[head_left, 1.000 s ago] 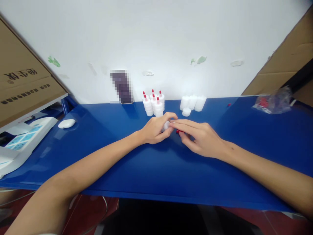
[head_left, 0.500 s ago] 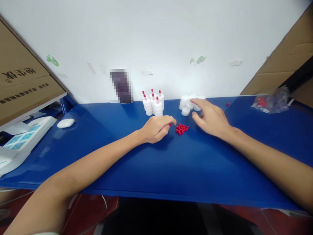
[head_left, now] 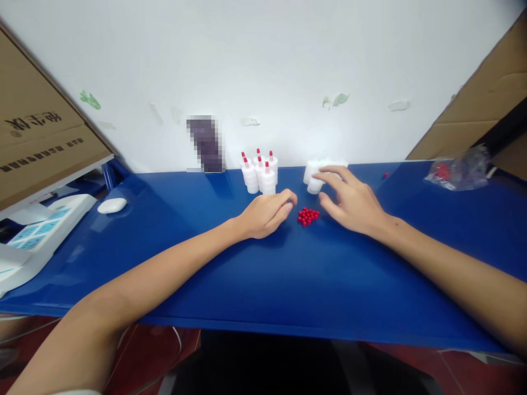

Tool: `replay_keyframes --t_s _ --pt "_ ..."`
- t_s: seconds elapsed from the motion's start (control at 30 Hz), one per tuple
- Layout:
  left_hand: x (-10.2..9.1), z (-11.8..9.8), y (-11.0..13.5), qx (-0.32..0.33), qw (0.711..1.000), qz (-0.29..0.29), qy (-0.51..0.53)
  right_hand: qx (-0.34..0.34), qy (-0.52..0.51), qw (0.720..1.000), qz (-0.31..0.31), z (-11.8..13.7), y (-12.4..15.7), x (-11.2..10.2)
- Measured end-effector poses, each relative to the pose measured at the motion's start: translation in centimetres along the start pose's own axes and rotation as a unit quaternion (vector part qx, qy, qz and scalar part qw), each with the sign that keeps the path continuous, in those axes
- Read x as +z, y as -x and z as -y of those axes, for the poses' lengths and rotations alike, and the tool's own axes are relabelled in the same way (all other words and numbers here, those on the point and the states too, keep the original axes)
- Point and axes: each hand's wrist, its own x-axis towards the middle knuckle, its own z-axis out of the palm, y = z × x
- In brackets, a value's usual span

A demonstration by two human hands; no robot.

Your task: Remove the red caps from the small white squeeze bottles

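Note:
My left hand [head_left: 269,213] is in a pinch just left of a small pile of red caps [head_left: 308,215]; the small red cap at its fingertips is now hidden by the fingers. My right hand [head_left: 349,198] is open, its thumb and fingers apart, reaching over a white bottle [head_left: 315,185] at the front of a group of white bottles [head_left: 312,169]. Whether the fingertips touch it I cannot tell. Behind my left hand stand several upright white bottles [head_left: 268,181] with red tips on their nozzles.
Farther right, a clear plastic bag [head_left: 465,170] with red pieces lies by a cardboard box [head_left: 457,120]. A single red cap [head_left: 385,175] is near the wall. To the left are a white oval object [head_left: 112,206] and a white power strip [head_left: 61,230].
My right hand has moved slightly left and nearer, its fingers coming over the front white bottle. My left hand has turned a little, and the red cap at its fingertips no longer shows.

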Motion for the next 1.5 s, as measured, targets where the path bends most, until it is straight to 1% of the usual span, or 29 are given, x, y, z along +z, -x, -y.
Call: replay_keyframes --t_s 0.07,0.13,0.17,0.23,0.3,0.43,0.6,0.67,0.77,0.9,1.03,1.3,1.4,1.5 --pt "0.1 0.1 0.1 0.015 1.000 -0.007 -0.003 -0.084 -0.014 0.996 -0.024 1.1 0.3 -0.2" --pt "0.3 0.2 0.3 0.059 0.998 -0.005 -0.026 -0.169 -0.011 0.985 -0.036 2.4 0.6 -0.3" --pt "0.4 0.2 0.3 0.086 0.996 -0.003 -0.040 -0.199 -0.010 0.979 -0.036 3.0 0.7 -0.3" --pt "0.5 0.2 0.4 0.128 0.990 -0.006 -0.060 -0.232 -0.003 0.972 -0.037 3.9 0.9 -0.3" --pt "0.6 0.1 0.4 0.151 0.985 -0.019 -0.077 -0.248 0.005 0.968 -0.037 4.4 1.0 -0.2" --pt "0.7 -0.1 0.3 0.175 0.977 -0.049 -0.114 -0.254 0.015 0.967 -0.024 4.2 1.0 -0.2" --pt "0.7 0.0 0.3 0.166 0.977 -0.067 -0.111 -0.230 0.028 0.973 0.001 4.1 0.9 -0.2" --pt "0.7 0.1 0.3 0.183 0.974 -0.069 -0.111 -0.240 0.033 0.970 -0.001 4.2 1.0 -0.2" --pt "0.7 0.1 0.3 0.208 0.970 -0.064 -0.112 -0.260 0.048 0.964 -0.021 4.4 1.1 0.0" --pt "0.7 0.1 0.3 0.199 0.970 -0.065 -0.125 -0.256 0.075 0.963 -0.030 4.6 1.1 0.2" --pt "0.6 0.0 0.3 0.195 0.969 -0.067 -0.134 -0.252 0.085 0.964 -0.007 4.7 1.1 0.3" --pt "0.5 -0.2 0.1 0.215 0.963 -0.085 -0.141 -0.261 0.044 0.964 0.022 4.2 0.9 0.6" --pt "0.4 -0.3 0.0 0.219 0.959 -0.095 -0.154 -0.261 -0.006 0.965 0.007 3.5 0.9 0.3" --pt "0.3 -0.4 0.0 0.220 0.958 -0.082 -0.166 -0.231 -0.054 0.971 -0.012 2.4 0.6 -0.7"
